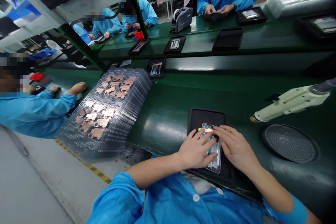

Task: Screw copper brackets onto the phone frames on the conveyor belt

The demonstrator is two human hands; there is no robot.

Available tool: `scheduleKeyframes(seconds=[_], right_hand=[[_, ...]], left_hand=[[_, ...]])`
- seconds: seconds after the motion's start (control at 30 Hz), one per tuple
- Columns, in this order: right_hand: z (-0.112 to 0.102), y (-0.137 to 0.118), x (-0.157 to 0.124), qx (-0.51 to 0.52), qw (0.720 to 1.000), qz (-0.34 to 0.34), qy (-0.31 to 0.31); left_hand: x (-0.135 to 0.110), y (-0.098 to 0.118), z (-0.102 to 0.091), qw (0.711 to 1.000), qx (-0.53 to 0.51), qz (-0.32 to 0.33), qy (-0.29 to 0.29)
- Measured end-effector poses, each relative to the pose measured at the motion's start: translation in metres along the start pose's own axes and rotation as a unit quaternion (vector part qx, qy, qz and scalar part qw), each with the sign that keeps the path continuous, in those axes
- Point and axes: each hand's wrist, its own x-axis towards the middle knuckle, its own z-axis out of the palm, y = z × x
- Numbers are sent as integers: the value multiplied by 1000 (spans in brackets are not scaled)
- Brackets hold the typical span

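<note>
A phone frame (214, 154) lies in a black tray (203, 117) on the green bench in front of me. My left hand (195, 149) rests on the frame's left side, fingers stretched flat across it. My right hand (235, 146) covers its right side, fingertips pressing near the top end where a small copper-coloured piece (208, 130) shows. Both hands press down on the frame; most of it is hidden under them.
A tall stack of clear trays (105, 112) with copper parts stands to my left. A pale electric screwdriver (288, 103) hangs at right above a round mesh disc (290, 143). More black trays (228, 38) ride the belt beyond. Co-workers in blue coats (36, 112) work nearby.
</note>
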Motion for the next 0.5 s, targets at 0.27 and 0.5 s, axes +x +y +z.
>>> scheduleKeyframes(seconds=[0.27, 0.5], right_hand=[[-10, -5, -22, -31, 999, -14, -5], [-14, 9, -21, -37, 998, -29, -42]], left_hand=[[1, -8, 0, 999, -43, 9, 8], [9, -57, -9, 996, -67, 52, -14]])
